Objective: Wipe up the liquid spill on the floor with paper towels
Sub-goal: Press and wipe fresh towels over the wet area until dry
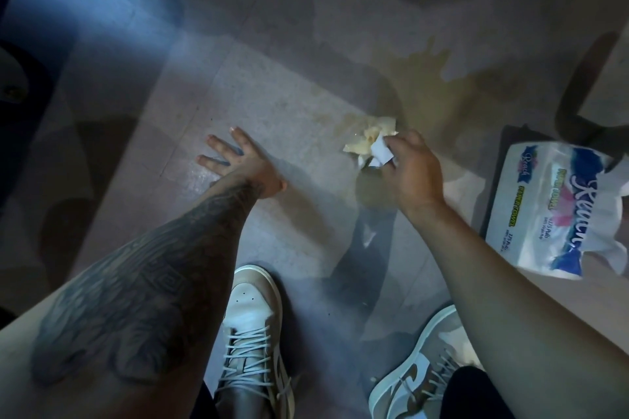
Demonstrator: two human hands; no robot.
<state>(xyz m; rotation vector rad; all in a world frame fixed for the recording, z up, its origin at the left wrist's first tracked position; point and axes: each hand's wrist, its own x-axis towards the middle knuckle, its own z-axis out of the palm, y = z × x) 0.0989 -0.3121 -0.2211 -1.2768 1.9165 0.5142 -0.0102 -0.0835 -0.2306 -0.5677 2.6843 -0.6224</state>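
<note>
Left hand point(238, 163): lay flat on the floor point(272, 105), fingers straight and spread, holding nothing.
Right hand point(410, 173): pinched the near edge of a crumpled paper towel point(369, 143), fingers curled round it.
Paper towel: rested on the floor at the near rim of the spill, already yellowed and partly soaked.
Spill point(439, 78): spread as a brownish puddle beyond the towel, mostly unwiped.
Pack of paper towels point(551, 211): lay torn open on the right, near the puddle.
Risk: likely to smear liquid wider, given so sodden a wad; might tear if dragged hard.
Second risk: could wet the pack, should the puddle get pushed rightward.
</note>
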